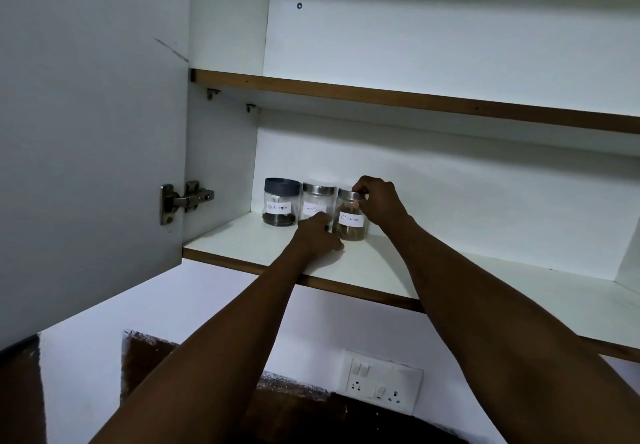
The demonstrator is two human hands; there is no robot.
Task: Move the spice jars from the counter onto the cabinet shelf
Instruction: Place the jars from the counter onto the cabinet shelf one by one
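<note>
Three spice jars stand in a row at the far left of the lower cabinet shelf (450,270), close to the back wall. The leftmost is the black pepper jar (280,206) with a dark plastic lid. Next to it, touching or almost touching, is a glass jar with a steel lid (317,202); its label starts with "Black", but the rest is hidden. The rightmost is the cinnamon jar (351,218), also with a steel lid, and brown sticks show through its glass.

The right hand (379,201) grips the cinnamon jar from above and from the right, with its fingers curled over the edge of the lid. The left hand (317,235) rests on the shelf at the near left of this jar, and its fingers are closed around the lower part of the glass, between this jar and the middle one.

The jars look small, stiff and rather light, because each one is only partly filled. Glass is smooth and can break, and the steel lid can be slippery, so I think the safest hold is around the body of the jar, with one hand on the lid only to steady it. The lid may come loose if the jar is lifted only by it. The jar should probably slide gently, so that it does not knock its neighbour.

The open cabinet door (93,131) is at the left, and a wall socket (381,388) is below the shelf.
</note>
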